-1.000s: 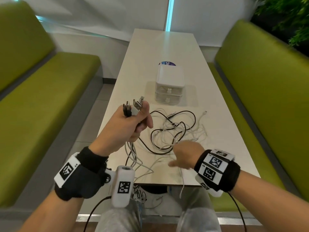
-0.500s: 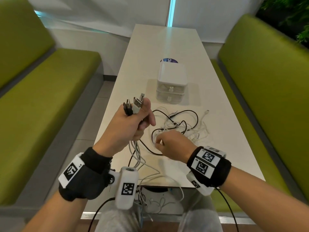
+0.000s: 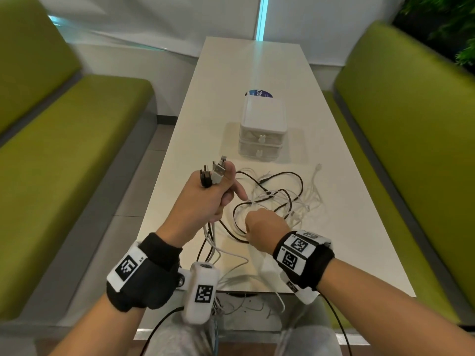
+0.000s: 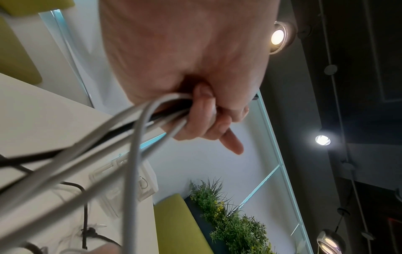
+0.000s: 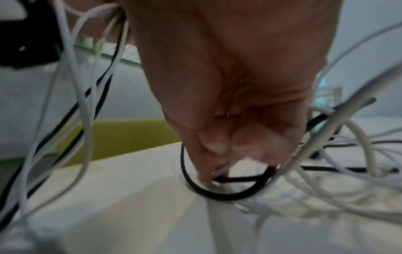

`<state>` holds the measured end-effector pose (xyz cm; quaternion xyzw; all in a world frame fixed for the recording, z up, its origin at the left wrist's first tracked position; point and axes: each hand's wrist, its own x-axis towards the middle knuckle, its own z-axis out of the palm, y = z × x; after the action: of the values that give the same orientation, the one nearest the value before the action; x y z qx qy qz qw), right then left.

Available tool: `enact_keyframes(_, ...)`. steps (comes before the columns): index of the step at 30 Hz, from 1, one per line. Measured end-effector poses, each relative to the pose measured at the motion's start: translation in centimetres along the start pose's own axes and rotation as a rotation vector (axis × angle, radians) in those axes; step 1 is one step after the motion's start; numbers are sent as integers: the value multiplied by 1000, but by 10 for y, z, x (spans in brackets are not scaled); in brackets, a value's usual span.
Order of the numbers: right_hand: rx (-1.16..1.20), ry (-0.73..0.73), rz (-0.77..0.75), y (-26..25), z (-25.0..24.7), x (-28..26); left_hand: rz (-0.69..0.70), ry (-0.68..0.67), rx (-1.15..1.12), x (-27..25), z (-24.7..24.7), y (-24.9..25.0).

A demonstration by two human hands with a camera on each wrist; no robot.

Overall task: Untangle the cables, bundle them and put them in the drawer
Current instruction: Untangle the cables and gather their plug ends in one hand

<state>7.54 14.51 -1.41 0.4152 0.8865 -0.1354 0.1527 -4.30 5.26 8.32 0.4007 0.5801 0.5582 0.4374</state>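
Note:
A tangle of black and white cables [image 3: 282, 196] lies on the white table [image 3: 347, 240], with strands hanging over its near edge. My left hand [image 3: 221, 188] is raised above the table's left side and grips several cable plug ends [image 3: 214, 173], which stick up from the fist. In the left wrist view the cables [image 4: 135, 130] run out under the curled fingers [image 4: 202, 118]. My right hand [image 3: 262, 224] is down in the tangle's near side. Its fingertips [image 5: 217, 161] pinch a thin white cable beside a black loop [image 5: 217, 195]. A small white two-drawer box [image 3: 262, 129] stands behind the tangle, both drawers shut.
Green benches run along the left [image 3: 64, 155] and right [image 3: 411, 150] of the table. A blue round sticker [image 3: 259, 93] lies behind the drawer box. A plant [image 3: 452, 27] stands at the far right. My knees are under the table's near edge.
My right hand has moved forward from the table's near edge into the tangle and closed on a cable. My left hand keeps its grip on the plug ends.

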Motion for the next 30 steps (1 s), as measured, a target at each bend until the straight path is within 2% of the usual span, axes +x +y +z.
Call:
enact_keyframes(7,170,-71,81,-11,3,10,9,0,-1,-2,2,-1)
enact_keyframes(12,252,-16,90,-18,9,11,14,14,17,-3,-4,-3)
enact_keyframes(14,378,19,84,-16,6,5,17,20,16,-4,-6,-4)
enact_keyframes(21,917,199,66,-4,-17,-24,9,99,-7,2,3,-10)
enact_keyframes(24,1175,334,-20,0,-25,-35,25,124,11,7,9,-13)
enact_keyframes(26,1198,436,-90,2,-29,-39,32,160,12,9,13,-15)
enact_keyframes(30,941,672,-311,5,-31,-44,58,235,25,14,16,-19)
